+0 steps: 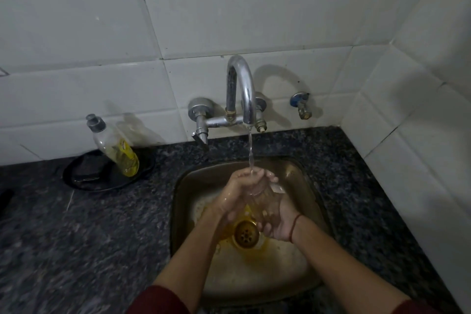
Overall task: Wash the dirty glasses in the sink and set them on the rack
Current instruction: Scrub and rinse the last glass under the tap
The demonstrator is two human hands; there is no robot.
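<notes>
A clear drinking glass (258,199) is held over the steel sink (303,176), tilted with one end up under the running water. My left hand (238,190) wraps its upper part, fingers at the top where the stream lands. My right hand (276,222) cups the lower part from the right; a red thread circles that wrist. The chrome tap (242,89) pours a thin stream onto my fingers and the glass. No rack is in view.
A dish soap bottle (114,145) with yellow liquid leans on a black plate (84,176) on the dark granite counter (89,237). The sink drain (246,233) is stained yellow. White tiled walls close in behind and on the right. A small blue valve (300,104) sticks out of the wall.
</notes>
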